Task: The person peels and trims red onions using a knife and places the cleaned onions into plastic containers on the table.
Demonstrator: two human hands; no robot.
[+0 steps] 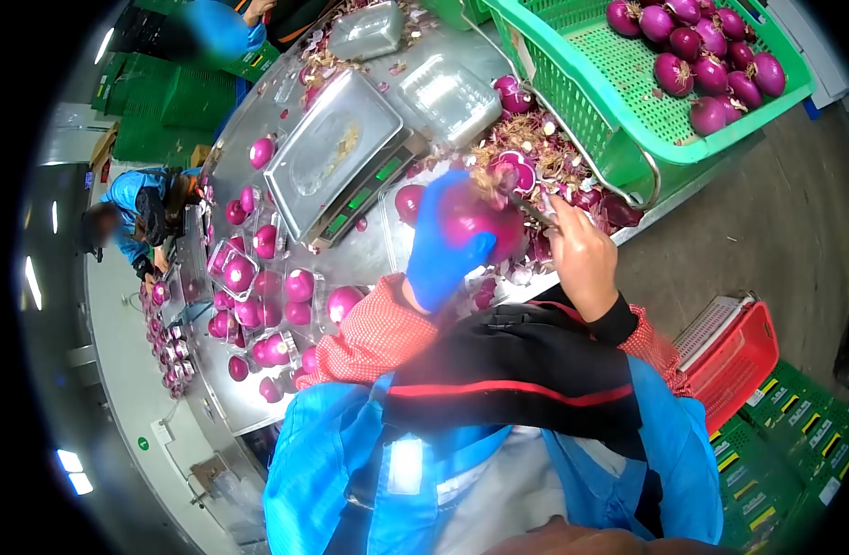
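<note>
A large red onion (480, 222) is held over the table's near edge by my left hand (445, 242), which wears a blue glove. My bare right hand (582, 254) grips a small knife (533, 213), its blade at the onion's root end. Loose skins and root trimmings (545, 143) lie heaped around and behind the onion. Another onion (409, 203) sits just left of the gloved hand, beside a clear tray that is partly hidden.
A scale (341, 157) stands left of centre, with clear trays (449, 100) behind it. Packed onions (300, 285) cover the left side. A green crate (609, 111) holds onions at the back right. Red basket (734, 370) at lower right. Two other people work at the far left and top.
</note>
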